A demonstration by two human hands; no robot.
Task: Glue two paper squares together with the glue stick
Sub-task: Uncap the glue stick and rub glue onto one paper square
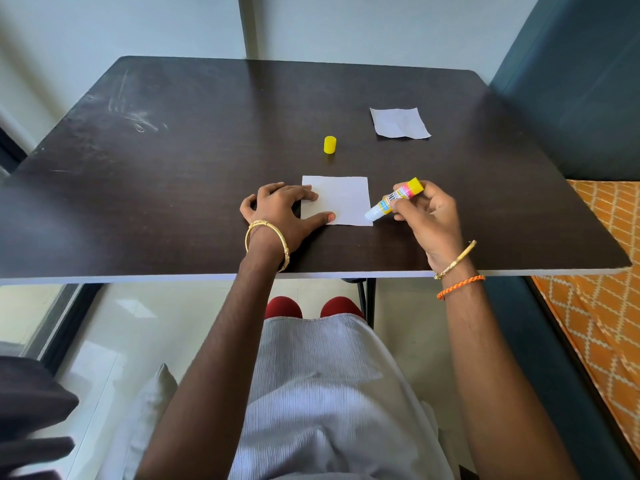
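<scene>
A white paper square (346,199) lies flat near the front of the dark table (173,185). My left hand (280,211) rests spread on the table, its fingertips and thumb pressing the square's left edge. My right hand (426,216) grips an uncapped glue stick (394,200), tilted with its white tip touching the square's lower right corner. The stick's yellow cap (330,145) stands alone behind the square. A second, slightly creased paper square (398,123) lies farther back to the right.
The table's front edge runs just under my wrists. A dark blue sofa with an orange patterned cover (602,271) is close on the right. White scuff marks (135,116) show at the table's back left.
</scene>
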